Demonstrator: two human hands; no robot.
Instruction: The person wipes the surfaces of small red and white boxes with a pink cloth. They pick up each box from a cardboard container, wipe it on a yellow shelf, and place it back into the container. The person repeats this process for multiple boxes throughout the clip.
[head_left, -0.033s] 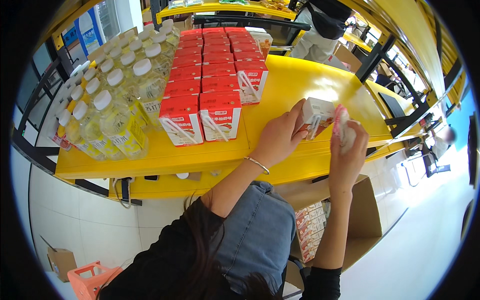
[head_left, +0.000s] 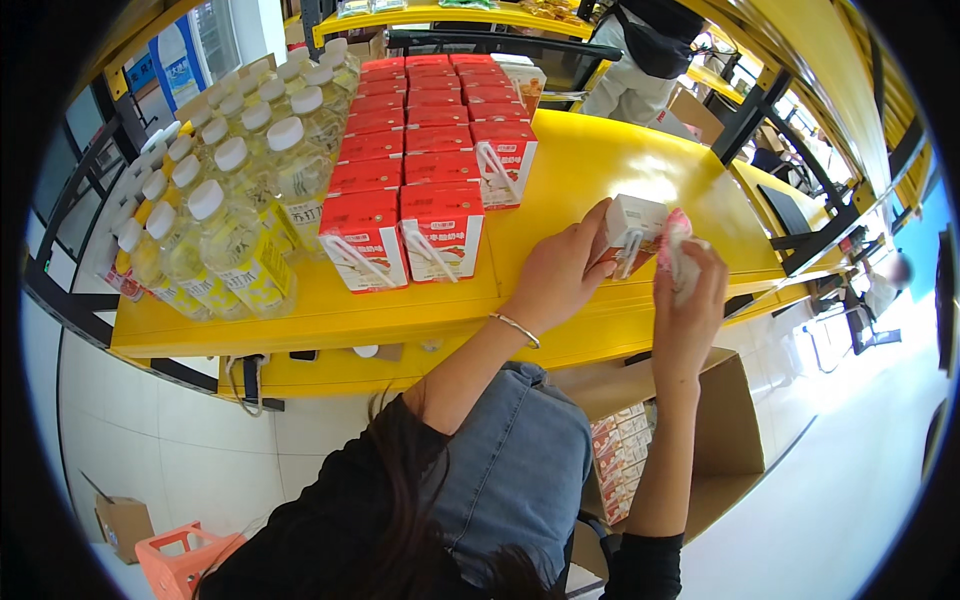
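My left hand (head_left: 562,268) grips a small white drink carton (head_left: 637,222) by its left side, low over the front part of the yellow shelf (head_left: 590,160). A straw in its wrapper is fixed to the carton's near face. Bunched in my right hand (head_left: 692,290) is a pink and white cloth (head_left: 681,255), held against or very close to the carton's right side. Left of my left hand stand rows of red and white drink cartons (head_left: 441,228), their straws on the front faces.
Clear bottles with white caps (head_left: 230,225) crowd the shelf's left end. A white carton (head_left: 523,75) stands behind the red rows. Below the shelf, an open cardboard box (head_left: 725,430) holds several cartons (head_left: 620,455). Black posts (head_left: 752,115) frame the right. A person (head_left: 640,60) stands beyond.
My right hand has moved slightly left with the cloth, closer to the white carton's side. The left hand and the carton stay where they were.
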